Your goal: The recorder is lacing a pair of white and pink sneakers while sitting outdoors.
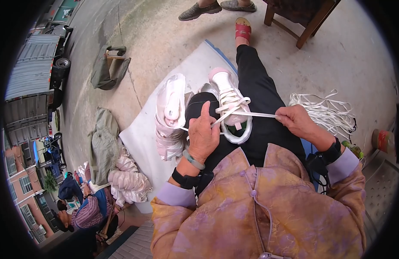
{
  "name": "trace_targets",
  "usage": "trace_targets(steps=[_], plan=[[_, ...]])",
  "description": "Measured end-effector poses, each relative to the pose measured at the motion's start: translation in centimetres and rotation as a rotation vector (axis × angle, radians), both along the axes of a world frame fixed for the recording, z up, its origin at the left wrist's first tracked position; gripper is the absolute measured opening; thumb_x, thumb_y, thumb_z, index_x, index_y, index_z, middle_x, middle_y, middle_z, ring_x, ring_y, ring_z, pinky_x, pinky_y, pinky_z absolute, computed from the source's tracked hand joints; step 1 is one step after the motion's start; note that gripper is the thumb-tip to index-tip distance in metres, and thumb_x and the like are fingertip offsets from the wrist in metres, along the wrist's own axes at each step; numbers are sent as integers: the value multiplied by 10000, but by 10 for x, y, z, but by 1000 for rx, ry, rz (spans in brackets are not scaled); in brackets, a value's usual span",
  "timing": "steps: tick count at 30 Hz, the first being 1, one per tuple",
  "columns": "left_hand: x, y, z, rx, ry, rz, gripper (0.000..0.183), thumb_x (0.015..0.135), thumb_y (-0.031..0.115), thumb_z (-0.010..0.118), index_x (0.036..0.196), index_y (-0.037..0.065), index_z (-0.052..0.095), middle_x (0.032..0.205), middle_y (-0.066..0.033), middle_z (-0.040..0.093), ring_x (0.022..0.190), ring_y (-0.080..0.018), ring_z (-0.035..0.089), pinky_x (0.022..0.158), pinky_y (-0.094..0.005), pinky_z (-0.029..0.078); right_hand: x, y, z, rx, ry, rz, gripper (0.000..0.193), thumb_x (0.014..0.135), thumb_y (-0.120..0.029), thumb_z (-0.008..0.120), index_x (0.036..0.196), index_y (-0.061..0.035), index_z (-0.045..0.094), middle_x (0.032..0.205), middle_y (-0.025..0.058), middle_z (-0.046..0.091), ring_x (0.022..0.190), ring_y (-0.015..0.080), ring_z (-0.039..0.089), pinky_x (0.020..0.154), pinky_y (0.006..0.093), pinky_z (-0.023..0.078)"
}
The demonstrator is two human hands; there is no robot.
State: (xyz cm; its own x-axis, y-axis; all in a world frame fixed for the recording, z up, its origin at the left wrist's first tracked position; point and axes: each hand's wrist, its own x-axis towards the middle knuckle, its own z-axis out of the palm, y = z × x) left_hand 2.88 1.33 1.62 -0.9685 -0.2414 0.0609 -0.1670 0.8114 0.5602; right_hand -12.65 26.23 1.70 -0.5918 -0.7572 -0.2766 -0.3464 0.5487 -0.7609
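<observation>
Right hand (296,123) pinched the white lace (262,115) taut, left hand (204,134), index finger (205,110) up, gripped another stretch, and the sneaker (229,96) sat between them: one o'clock from the left, ten from the right!

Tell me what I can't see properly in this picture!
In the head view:
White shoe: the shoe itself hides its sole.
Left hand: its own back hides the folded fingers.
Lace pile: too tangled to count the laces.
Grey shoes: the upper edge cuts off most of their wearer.
Brown chair: the upper edge cuts it off.
</observation>
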Motion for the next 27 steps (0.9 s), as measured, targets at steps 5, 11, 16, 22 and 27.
trace_targets(steps=[5,11,16,22,27], plan=[[10,-6,13,176,-32,54,475,753,0,571,1212,16,451,670,-95,588,553,-209,570,537,-306,449,-3,8,13,-133,230,77,208,731,-106,651,916,-73,561,746,130,595,680,333,587,582,408,439],[30,-18,32,-41,26,-89,327,724,14,591,1042,85,582,703,-67,526,561,-264,553,492,-356,431,-27,34,15,-150,831,274,159,689,-63,633,798,-82,519,644,53,484,580,248,529,529,356,405],[68,-46,31,-442,-10,-195,270,762,66,618,1021,138,598,647,-44,463,508,-239,506,441,-356,387,-49,74,10,-83,875,381,145,716,-77,605,837,-80,526,627,38,447,567,221,503,532,334,387],[117,-93,35,-594,-125,-111,92,818,107,591,904,109,559,635,-74,475,521,-271,523,457,-389,400,-74,114,1,34,918,288,185,717,-48,557,897,-70,520,673,68,474,601,247,511,572,346,393],[146,-120,31,-579,-223,133,57,849,123,559,843,87,516,695,-111,534,582,-350,547,498,-434,421,-66,121,-20,121,735,79,107,775,-65,575,878,-56,549,713,91,508,656,301,535,629,389,418]])
